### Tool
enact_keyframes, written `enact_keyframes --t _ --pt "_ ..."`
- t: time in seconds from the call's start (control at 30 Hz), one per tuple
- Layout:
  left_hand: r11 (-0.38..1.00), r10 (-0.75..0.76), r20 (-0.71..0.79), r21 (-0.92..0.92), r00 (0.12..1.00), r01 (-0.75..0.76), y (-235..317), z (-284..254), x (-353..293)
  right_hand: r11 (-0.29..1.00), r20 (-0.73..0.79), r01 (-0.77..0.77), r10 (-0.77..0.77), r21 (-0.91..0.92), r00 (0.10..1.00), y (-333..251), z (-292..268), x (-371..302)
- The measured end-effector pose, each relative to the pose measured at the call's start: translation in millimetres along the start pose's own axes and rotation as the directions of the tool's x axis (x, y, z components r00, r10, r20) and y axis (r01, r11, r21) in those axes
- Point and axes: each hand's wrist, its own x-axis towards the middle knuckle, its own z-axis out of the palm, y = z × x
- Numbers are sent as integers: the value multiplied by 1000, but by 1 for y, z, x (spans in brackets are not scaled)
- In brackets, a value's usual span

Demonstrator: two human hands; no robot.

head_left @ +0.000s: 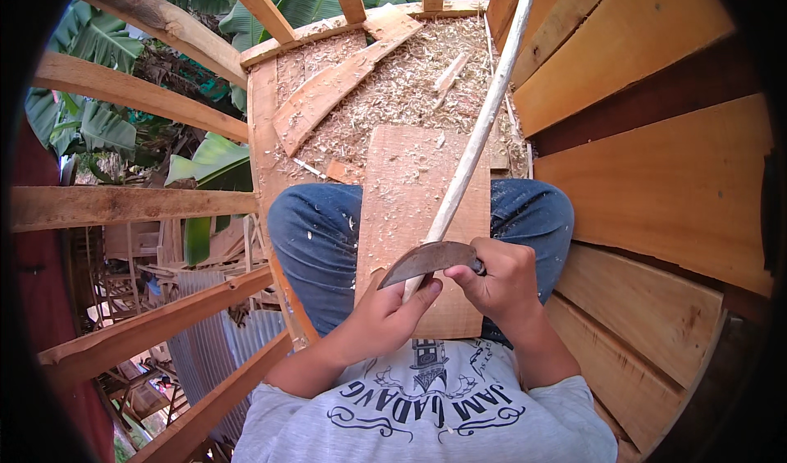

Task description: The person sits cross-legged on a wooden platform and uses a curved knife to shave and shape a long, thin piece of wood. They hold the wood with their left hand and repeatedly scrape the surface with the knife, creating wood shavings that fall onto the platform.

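Observation:
A long pale peeled stick (484, 118) slants from my lap up and away to the far right. My left hand (384, 309) is closed around its near end, with the thumb along the wood. Across the stick lies the dark curved blade of a knife (430, 260), just above my left thumb. My right hand (502, 281) grips the knife's handle, mostly hidden in the fingers; its thumb is against the blade's near side. Beneath both hands, a flat wooden board (410, 192) rests over my thighs, with a few shavings on it.
Curled wood shavings (410, 86) cover the floor ahead, around a long offcut plank (340, 86). Wooden rails (131, 205) stand on the left, with banana leaves (213, 164) beyond. A plank wall (648, 184) rises close on the right.

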Motion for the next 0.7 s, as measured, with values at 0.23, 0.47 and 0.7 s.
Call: enact_keyframes --t 0.23,0.47,0.7 --pt "975 141 -26 175 990 -134 10 2 -4 979 -152 130 -154 -155 976 17 0 19" --pt "994 102 -36 53 994 -100 5 2 -7 969 -182 164 -197 -184 963 23 3 27" --pt "998 59 -26 6 998 -59 6 -2 -6 961 -177 168 -209 -218 962 28 6 31"
